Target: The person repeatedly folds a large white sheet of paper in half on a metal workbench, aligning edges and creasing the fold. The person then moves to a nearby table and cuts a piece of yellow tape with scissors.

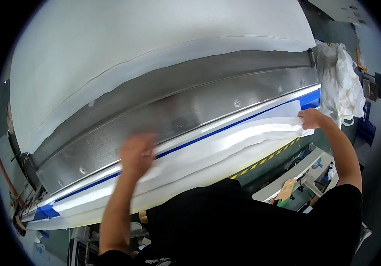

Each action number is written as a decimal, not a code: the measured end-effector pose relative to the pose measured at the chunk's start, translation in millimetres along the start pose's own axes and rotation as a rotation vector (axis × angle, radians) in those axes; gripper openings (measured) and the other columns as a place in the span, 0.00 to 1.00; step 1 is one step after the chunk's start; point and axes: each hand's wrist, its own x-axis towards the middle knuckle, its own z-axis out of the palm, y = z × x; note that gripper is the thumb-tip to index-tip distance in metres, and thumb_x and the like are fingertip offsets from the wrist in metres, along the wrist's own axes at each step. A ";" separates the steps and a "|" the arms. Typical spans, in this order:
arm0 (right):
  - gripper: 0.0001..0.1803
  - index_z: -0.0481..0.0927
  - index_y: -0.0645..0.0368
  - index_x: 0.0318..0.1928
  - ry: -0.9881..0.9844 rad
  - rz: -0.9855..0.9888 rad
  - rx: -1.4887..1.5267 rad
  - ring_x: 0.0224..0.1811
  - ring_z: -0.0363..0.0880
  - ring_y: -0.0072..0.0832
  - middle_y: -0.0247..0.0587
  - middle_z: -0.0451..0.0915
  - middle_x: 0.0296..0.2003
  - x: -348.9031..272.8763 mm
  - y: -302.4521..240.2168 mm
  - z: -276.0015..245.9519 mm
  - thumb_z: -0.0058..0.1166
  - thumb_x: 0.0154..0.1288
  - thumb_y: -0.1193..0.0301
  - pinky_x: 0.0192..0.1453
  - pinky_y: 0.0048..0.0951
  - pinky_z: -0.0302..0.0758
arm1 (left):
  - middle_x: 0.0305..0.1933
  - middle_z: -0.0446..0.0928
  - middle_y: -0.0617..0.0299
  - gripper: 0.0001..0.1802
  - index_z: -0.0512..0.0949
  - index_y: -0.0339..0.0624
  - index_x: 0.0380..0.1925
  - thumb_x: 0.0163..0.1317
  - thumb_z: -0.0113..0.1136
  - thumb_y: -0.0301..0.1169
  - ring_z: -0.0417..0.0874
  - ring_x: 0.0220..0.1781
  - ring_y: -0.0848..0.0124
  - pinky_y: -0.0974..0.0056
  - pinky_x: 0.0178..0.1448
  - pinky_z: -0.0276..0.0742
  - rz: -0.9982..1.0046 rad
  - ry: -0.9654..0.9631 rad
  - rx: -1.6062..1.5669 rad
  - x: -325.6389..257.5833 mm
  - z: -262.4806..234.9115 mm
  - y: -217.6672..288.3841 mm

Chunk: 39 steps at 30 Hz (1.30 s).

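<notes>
At the right end of a long strip of white fabric (226,139), my right hand (313,119) pinches the strip's edge between thumb and fingers. My left hand (138,155) is smeared by motion, over the strip's upper edge and the metal plate behind it. Whether its fingers hold anything cannot be made out. A blue band (195,140) runs along the far side of the strip, wider at the right end and at the lower left. Beyond it lies the long grey metal plate (172,106) with several small round spots.
A large white sheet (155,31) covers the far side of the metal plate. White plastic bags (341,80) hang at the right end. Below right, past yellow-black striped tape (268,158), stands a pale shelf (283,184) with cardboard and loose items.
</notes>
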 end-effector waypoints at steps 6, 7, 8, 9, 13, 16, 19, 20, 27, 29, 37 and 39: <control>0.30 0.77 0.59 0.53 -0.004 -0.187 0.156 0.47 0.80 0.50 0.54 0.81 0.44 5.7 -36.6 -4.4 0.57 0.44 0.65 0.53 0.41 0.75 | 0.47 0.79 0.54 0.14 0.77 0.45 0.48 0.63 0.56 0.33 0.80 0.47 0.58 0.54 0.51 0.75 0.250 -0.242 -0.532 87.7 77.7 142.8; 0.30 0.77 0.59 0.53 -0.016 -0.204 0.162 0.46 0.80 0.50 0.55 0.81 0.44 8.4 -44.7 -6.0 0.58 0.44 0.64 0.52 0.41 0.75 | 0.47 0.79 0.54 0.14 0.77 0.45 0.48 0.63 0.55 0.33 0.80 0.47 0.57 0.54 0.52 0.75 0.243 -0.279 -0.542 93.6 85.5 150.8; 0.31 0.77 0.59 0.53 -0.027 -0.223 0.166 0.46 0.80 0.50 0.55 0.81 0.44 12.1 -52.0 -7.9 0.58 0.45 0.64 0.52 0.41 0.75 | 0.47 0.79 0.54 0.14 0.77 0.45 0.48 0.64 0.54 0.34 0.80 0.48 0.56 0.54 0.53 0.75 0.234 -0.313 -0.551 96.9 90.1 152.1; 0.31 0.76 0.59 0.54 -0.040 -0.241 0.176 0.45 0.80 0.50 0.55 0.81 0.43 14.0 -58.8 -7.5 0.59 0.45 0.63 0.52 0.41 0.75 | 0.47 0.79 0.54 0.14 0.77 0.45 0.49 0.64 0.54 0.34 0.80 0.48 0.57 0.54 0.52 0.75 0.246 -0.331 -0.539 100.9 88.5 151.3; 0.30 0.78 0.58 0.51 0.216 -0.354 0.251 0.41 0.82 0.46 0.51 0.83 0.39 24.4 -84.9 -6.3 0.65 0.47 0.58 0.47 0.38 0.76 | 0.48 0.78 0.54 0.15 0.76 0.44 0.50 0.66 0.52 0.35 0.80 0.48 0.59 0.56 0.52 0.76 0.183 -0.327 -0.547 101.3 65.6 127.3; 0.25 0.78 0.57 0.50 0.215 -0.211 0.497 0.37 0.82 0.40 0.47 0.83 0.35 26.1 -98.6 -19.9 0.64 0.51 0.63 0.43 0.34 0.77 | 0.47 0.79 0.54 0.13 0.78 0.44 0.48 0.64 0.55 0.32 0.80 0.45 0.57 0.58 0.49 0.77 0.018 -0.204 -0.477 84.4 31.7 73.3; 0.21 0.78 0.57 0.48 0.319 -0.180 0.492 0.34 0.82 0.38 0.46 0.82 0.31 38.3 -98.9 -10.7 0.63 0.53 0.66 0.41 0.33 0.77 | 0.46 0.79 0.54 0.12 0.78 0.44 0.46 0.63 0.57 0.32 0.81 0.43 0.62 0.61 0.47 0.77 -0.233 0.019 -0.437 46.8 -12.5 4.7; 0.21 0.78 0.57 0.48 0.340 -0.173 0.497 0.34 0.82 0.38 0.46 0.82 0.31 41.0 -103.0 -9.3 0.63 0.53 0.66 0.41 0.34 0.77 | 0.46 0.79 0.54 0.12 0.79 0.43 0.46 0.63 0.58 0.32 0.82 0.43 0.64 0.62 0.47 0.77 -0.362 0.073 -0.426 32.7 -29.8 -16.1; 0.13 0.79 0.60 0.43 0.566 -0.461 0.478 0.32 0.81 0.41 0.49 0.81 0.31 42.3 -224.3 -88.1 0.60 0.57 0.70 0.38 0.36 0.77 | 0.53 0.75 0.50 0.16 0.76 0.41 0.50 0.65 0.55 0.33 0.76 0.54 0.54 0.54 0.57 0.72 -0.445 0.684 0.412 -55.5 -130.8 -188.7; 0.12 0.79 0.61 0.42 0.609 -0.578 0.437 0.31 0.81 0.38 0.46 0.81 0.31 42.5 -296.7 -132.7 0.58 0.59 0.69 0.38 0.37 0.76 | 0.55 0.74 0.50 0.17 0.74 0.41 0.51 0.64 0.55 0.34 0.74 0.56 0.51 0.51 0.58 0.70 -0.497 0.707 0.556 -80.4 -150.7 -230.0; 0.12 0.78 0.58 0.43 0.779 -1.110 0.359 0.33 0.80 0.41 0.46 0.81 0.31 11.6 -575.8 -304.5 0.54 0.62 0.66 0.39 0.37 0.75 | 0.57 0.71 0.50 0.19 0.72 0.40 0.52 0.62 0.53 0.35 0.72 0.58 0.51 0.51 0.62 0.65 -0.563 0.762 0.451 -89.9 -134.0 -239.9; 0.12 0.79 0.58 0.43 0.779 -1.178 0.424 0.32 0.81 0.40 0.46 0.81 0.30 16.6 -654.7 -331.5 0.55 0.62 0.66 0.39 0.37 0.76 | 0.57 0.72 0.50 0.20 0.72 0.39 0.52 0.61 0.53 0.34 0.71 0.58 0.51 0.51 0.62 0.65 -0.554 0.782 0.405 -95.0 -135.3 -245.4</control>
